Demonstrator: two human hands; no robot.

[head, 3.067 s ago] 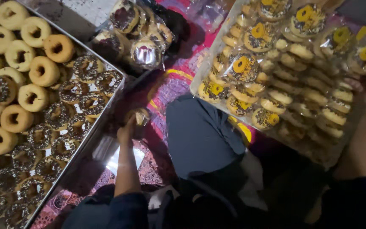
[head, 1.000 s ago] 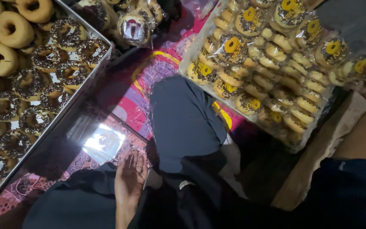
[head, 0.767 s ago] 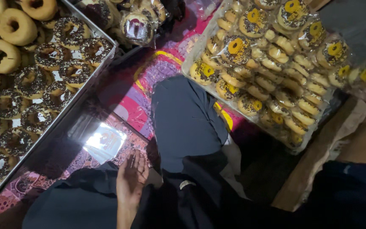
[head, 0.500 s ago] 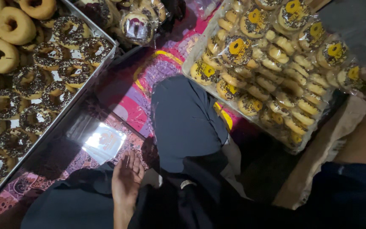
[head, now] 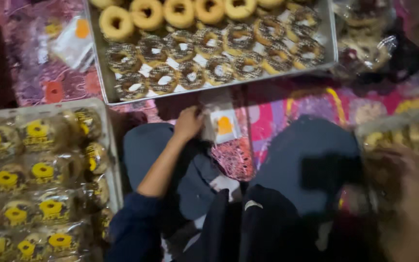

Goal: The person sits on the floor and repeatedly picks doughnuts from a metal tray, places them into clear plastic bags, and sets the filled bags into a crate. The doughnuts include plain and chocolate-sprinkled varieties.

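Left hand is down just left of centre frame, fingers curled onto the edge of a clear plastic wrapper with an orange round sticker on it. I read that as a pinch on the wrapper's left edge, though the fingertips are tucked under and I can't see how firm it is. The wrapper lies on the patterned mat, between my knees, just at six o'clock of the metal tray.

The right hand is a blur low at four o'clock, if it's there at all; I cannot tell whether it's open or closed.

Risks from here, as I judge them. The wrapper is thin and slick, and a one-edge pinch may let it slide free or fold on itself. The tray's near rim sits right above the hand at twelve o'clock; a lift that goes too high could knock it and shift the chocolate-topped doughnuts, which look soft on top and would smear. At nine o'clock the tray of bagged doughnuts crowds my forearm, so a wide elbow swing could crush a bag. The picture is smeared with motion, and that makes any reach harder to place.
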